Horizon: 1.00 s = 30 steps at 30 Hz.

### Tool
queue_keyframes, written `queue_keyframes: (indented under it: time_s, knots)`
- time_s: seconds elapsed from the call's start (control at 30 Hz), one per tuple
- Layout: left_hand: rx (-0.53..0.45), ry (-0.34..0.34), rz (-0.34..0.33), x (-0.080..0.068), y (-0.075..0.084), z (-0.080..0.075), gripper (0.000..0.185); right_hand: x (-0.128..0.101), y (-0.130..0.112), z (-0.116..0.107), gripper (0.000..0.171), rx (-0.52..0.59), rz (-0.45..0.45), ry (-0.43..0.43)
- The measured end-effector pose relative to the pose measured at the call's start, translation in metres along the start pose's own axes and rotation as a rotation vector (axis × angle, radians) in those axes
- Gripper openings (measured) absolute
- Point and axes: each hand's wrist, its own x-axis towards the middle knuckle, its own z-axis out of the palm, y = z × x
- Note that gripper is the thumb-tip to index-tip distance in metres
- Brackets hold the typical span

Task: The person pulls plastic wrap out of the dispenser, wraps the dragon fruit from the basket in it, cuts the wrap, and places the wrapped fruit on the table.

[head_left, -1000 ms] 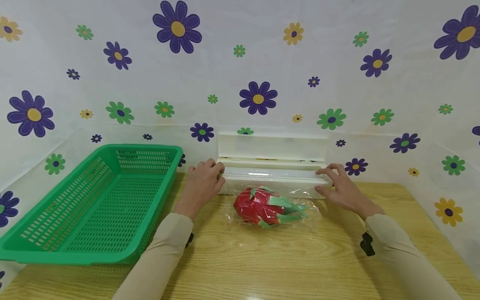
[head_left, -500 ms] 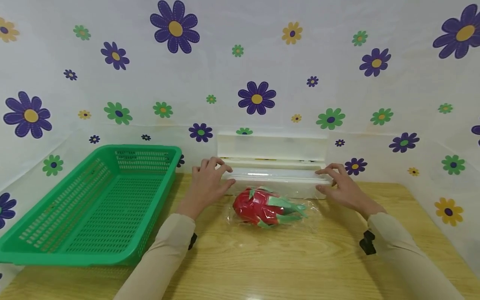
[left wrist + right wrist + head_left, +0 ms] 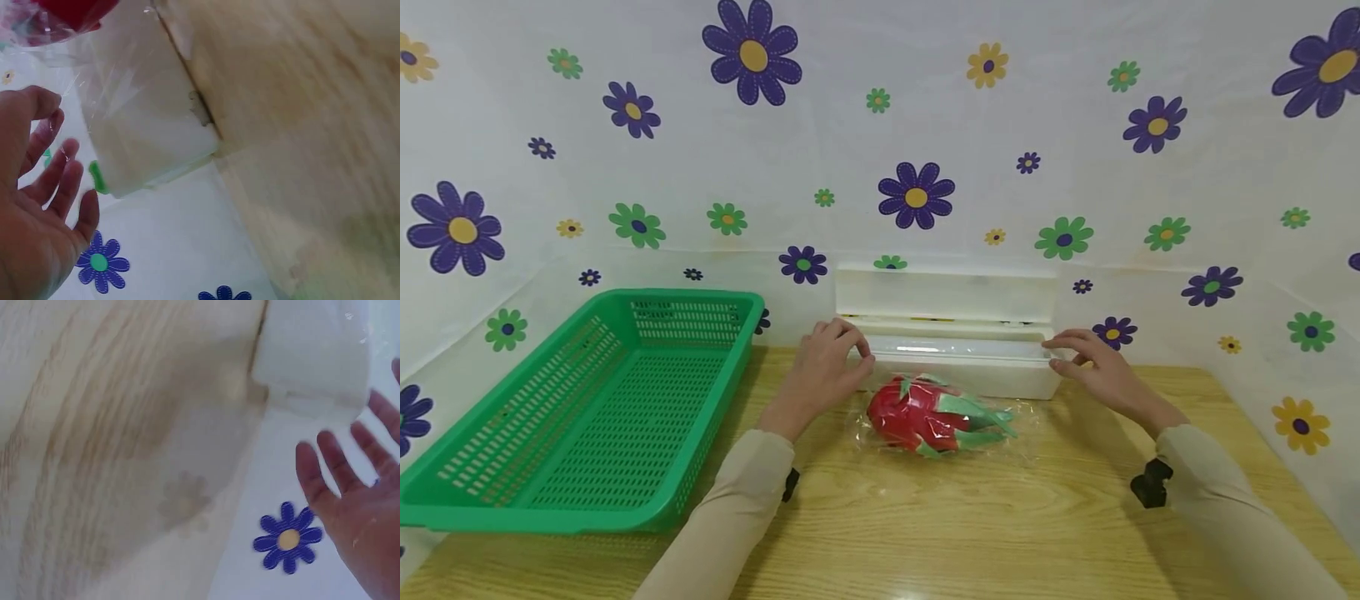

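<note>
A white film dispenser box [image 3: 970, 377] lies at the table's back with its lid [image 3: 946, 293] up. In front of it rests a red dragon fruit [image 3: 925, 414] with green scales, under clear film [image 3: 1022, 429]. My left hand [image 3: 842, 350] hovers at the box's left end, fingers loosely bent. In the left wrist view this hand [image 3: 44, 206] is spread, apart from the box [image 3: 150, 125]. My right hand [image 3: 1071, 350] sits at the box's right end, fingers stretched out. The right wrist view shows it [image 3: 356, 506] spread beside the box end [image 3: 312, 356], holding nothing.
A green perforated basket [image 3: 490, 508] stands at the left of the wooden table [image 3: 925, 533]. A flowered white sheet [image 3: 925, 150] covers the wall behind and the sides. Bare table stretches from the fruit to the near edge.
My left hand has slid a little right over the box's left end. My right hand's thumb has come off the box front, and the hand has drifted right.
</note>
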Motion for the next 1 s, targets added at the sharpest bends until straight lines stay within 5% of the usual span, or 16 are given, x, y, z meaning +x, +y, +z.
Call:
queue_keyframes:
  time_s: [0.13,0.27,0.43,0.63,1.0]
  knots:
    - [-0.092,-0.064,0.034,0.001,0.003,-0.002,0.011,-0.006,-0.02,0.003,0.04,-0.055,-0.07,0.093]
    - [-0.215,-0.153,0.024,0.001,0.008,-0.007,0.009,-0.016,-0.067,0.023,0.031,-0.143,-0.322,0.17]
    - [-0.307,-0.236,-0.019,0.001,0.013,-0.011,0.01,-0.017,-0.118,0.052,0.049,-0.233,-0.585,0.077]
    - [-0.362,-0.299,-0.058,-0.001,0.013,-0.009,0.02,-0.01,-0.132,0.076,0.069,-0.366,-0.603,-0.02]
    - [-0.27,-0.36,-0.111,0.001,0.013,-0.004,0.035,-0.006,-0.136,0.093,0.077,-0.461,-0.598,-0.001]
